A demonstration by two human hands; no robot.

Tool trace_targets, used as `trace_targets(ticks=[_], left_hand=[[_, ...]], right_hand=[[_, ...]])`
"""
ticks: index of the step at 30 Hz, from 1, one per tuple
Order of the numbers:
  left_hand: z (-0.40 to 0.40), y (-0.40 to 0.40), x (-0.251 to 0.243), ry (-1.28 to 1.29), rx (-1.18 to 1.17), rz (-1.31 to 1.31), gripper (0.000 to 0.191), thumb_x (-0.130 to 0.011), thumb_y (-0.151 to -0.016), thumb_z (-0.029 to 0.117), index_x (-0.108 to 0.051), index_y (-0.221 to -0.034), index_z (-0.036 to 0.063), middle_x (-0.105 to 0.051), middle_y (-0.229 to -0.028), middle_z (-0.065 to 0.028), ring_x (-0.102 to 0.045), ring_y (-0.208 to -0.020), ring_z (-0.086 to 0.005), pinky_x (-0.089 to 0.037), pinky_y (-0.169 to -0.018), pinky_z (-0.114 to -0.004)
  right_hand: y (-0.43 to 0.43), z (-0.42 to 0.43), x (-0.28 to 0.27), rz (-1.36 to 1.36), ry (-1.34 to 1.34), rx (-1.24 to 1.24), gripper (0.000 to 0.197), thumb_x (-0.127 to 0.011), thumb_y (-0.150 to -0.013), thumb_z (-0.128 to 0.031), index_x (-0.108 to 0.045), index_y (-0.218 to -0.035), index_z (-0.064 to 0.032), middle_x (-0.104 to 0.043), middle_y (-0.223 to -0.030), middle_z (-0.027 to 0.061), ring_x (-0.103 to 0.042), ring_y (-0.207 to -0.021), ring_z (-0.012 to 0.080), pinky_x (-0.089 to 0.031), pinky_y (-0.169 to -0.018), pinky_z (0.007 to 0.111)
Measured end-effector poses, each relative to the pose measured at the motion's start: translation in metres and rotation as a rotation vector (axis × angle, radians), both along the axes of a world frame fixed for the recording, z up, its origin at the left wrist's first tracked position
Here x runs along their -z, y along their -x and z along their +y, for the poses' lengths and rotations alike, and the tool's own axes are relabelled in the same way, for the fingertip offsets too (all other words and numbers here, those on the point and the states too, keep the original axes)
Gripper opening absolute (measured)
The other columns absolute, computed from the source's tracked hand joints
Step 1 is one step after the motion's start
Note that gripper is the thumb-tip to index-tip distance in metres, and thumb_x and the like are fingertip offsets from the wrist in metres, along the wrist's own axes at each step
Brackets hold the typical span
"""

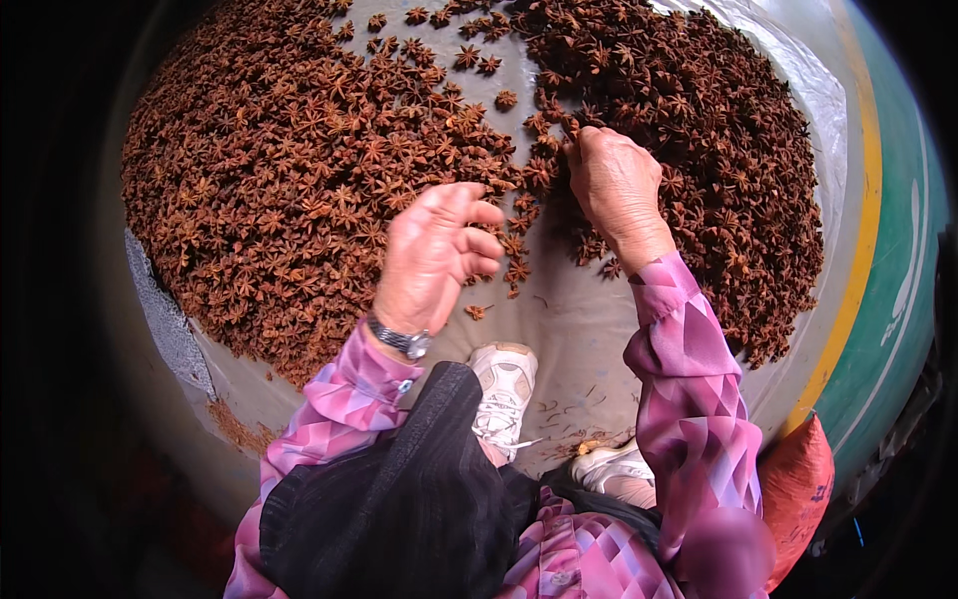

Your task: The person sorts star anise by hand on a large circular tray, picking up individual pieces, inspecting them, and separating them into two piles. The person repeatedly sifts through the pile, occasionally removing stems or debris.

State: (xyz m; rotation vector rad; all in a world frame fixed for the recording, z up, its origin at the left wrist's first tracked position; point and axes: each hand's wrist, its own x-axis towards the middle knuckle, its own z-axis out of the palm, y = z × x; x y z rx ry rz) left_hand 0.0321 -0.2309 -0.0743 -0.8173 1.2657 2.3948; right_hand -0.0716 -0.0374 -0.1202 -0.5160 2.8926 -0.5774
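Observation:
A broad heap of reddish-brown star anise [299,172] spreads over the floor on the left, and a darker heap of star anise [718,165] lies on the right. My left hand [441,251], with a watch [408,341] on its wrist, is held over the inner edge of the left heap. Its fingers are curled a little and apart, and nothing shows in them. At the inner edge of the right heap is my right hand [617,183], back up, fingers bent down among the pods. Its fingertips are mostly hidden, so I cannot tell whether it grips a pod.
Loose star anise pods [468,56] lie in the strip of grey floor [569,322] between the heaps. My white shoes [505,389] stand near. A plastic sheet [812,90] edges the right heap, beyond it a yellow line [861,262]. A red sack [801,502] stands at lower right.

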Motion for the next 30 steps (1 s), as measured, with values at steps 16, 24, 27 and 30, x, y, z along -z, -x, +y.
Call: trace_targets(ticks=[16, 24, 27, 30], left_hand=[[-0.010, 0.008, -0.006, -1.022, -0.371, 0.020, 0.061, -0.047, -0.104, 0.041, -0.038, -0.140, -0.0078, -0.062, -0.106, -0.0109, -0.066, -0.081, -0.0125, -0.060, -0.065, -0.027], [0.059, 0.002, 0.005, -0.560, 0.152, -0.129, 0.041, -0.044, -0.107, 0.038, -0.059, -0.117, 0.0003, -0.069, -0.092, -0.0078, -0.069, -0.074, -0.0157, -0.057, -0.062, -0.027], [0.077, 0.012, 0.005, -0.243, 0.418, 0.013, 0.030, -0.053, -0.105, 0.025, -0.057, -0.124, 0.0013, -0.067, -0.104, -0.0089, -0.069, -0.081, -0.0142, -0.060, -0.070, -0.026], [0.107, 0.025, -0.007, 0.029, 0.479, 0.126, 0.050, -0.066, -0.098, 0.023, -0.047, -0.139, 0.0012, -0.058, -0.125, -0.0131, -0.068, -0.098, -0.0178, -0.061, -0.077, -0.028]], right_hand=[[-0.122, 0.122, -0.096, -0.319, -0.002, -0.233, 0.030, -0.081, -0.082, -0.027, -0.067, -0.099, -0.0071, -0.068, -0.085, 0.0057, -0.068, -0.080, 0.0220, -0.054, -0.073, 0.036], [-0.006, 0.153, -0.043, 0.334, -0.328, 0.043, 0.010, -0.068, -0.091, -0.018, -0.067, -0.096, -0.0093, -0.063, -0.097, 0.0080, -0.067, -0.088, 0.0278, -0.054, -0.068, 0.039], [-0.009, 0.161, -0.040, 0.287, -0.119, 0.089, 0.007, -0.067, -0.092, -0.015, -0.066, -0.092, -0.0085, -0.063, -0.093, 0.0075, -0.067, -0.083, 0.0265, -0.054, -0.068, 0.039], [-0.046, 0.137, -0.065, 0.088, 0.418, 0.220, 0.005, -0.067, -0.093, -0.012, -0.066, -0.092, -0.0068, -0.065, -0.085, 0.0069, -0.067, -0.075, 0.0221, -0.054, -0.064, 0.034]])
